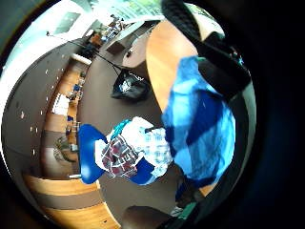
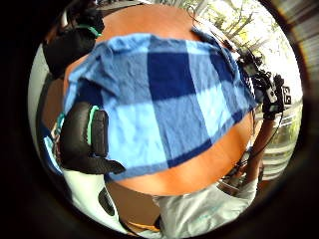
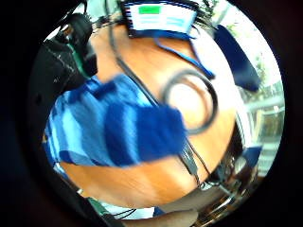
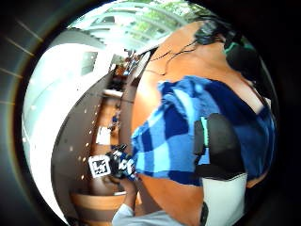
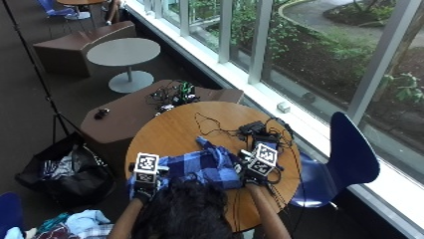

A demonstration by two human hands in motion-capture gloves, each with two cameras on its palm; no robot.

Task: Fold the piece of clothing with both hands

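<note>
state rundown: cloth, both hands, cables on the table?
Blue checked cloth: on the round wooden table, partly spread, far corner rumpled.
Left hand: at the cloth's left edge; grip cannot be told.
Right hand: at the cloth's right edge; grip cannot be told.
Black cables: lying loose on the table beyond the cloth.

left hand [image 5: 146,185] — forearm reaching forward | right hand [image 5: 255,172] — forearm reaching forward
</note>
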